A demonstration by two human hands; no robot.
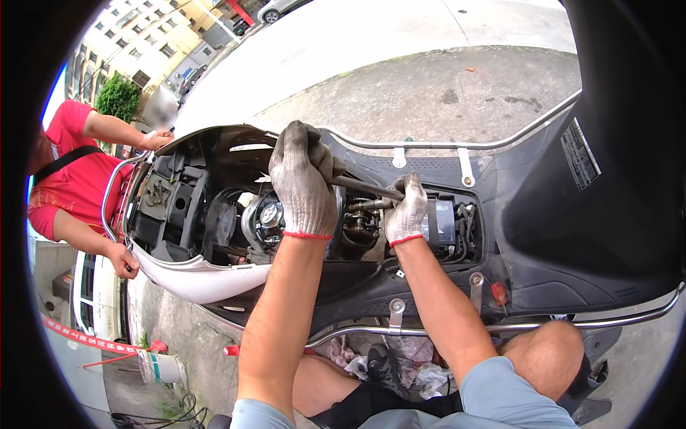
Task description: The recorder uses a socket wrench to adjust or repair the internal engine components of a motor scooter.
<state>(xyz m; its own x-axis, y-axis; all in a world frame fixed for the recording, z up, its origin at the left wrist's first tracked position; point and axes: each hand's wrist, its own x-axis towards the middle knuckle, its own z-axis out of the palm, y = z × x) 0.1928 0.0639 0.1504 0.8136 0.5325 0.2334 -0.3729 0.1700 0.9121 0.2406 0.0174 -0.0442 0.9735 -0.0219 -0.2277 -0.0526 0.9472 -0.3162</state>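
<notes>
A dark, narrow, tube-like piece (368, 187) spans the gap between my two gloved hands over the open body of a scooter. My left hand (306, 179), in a dirty grey-white knit glove, is closed around its left end. The fingers of my right hand (407, 211) pinch its right end, slightly lower. Below the piece, metal engine parts (361, 223) show in the opening. A round metal part (270, 214) lies beside my left wrist. Right of my right hand sits a dark battery-like box (441, 220) with cables.
A co-worker in a red shirt (78, 186) stands at the scooter's left end, both hands near its rail (114, 193). A red-handled screwdriver (499, 293) lies on the footboard. Metal side rails (443, 145) run along both sides. A white bucket (163, 367) stands lower left.
</notes>
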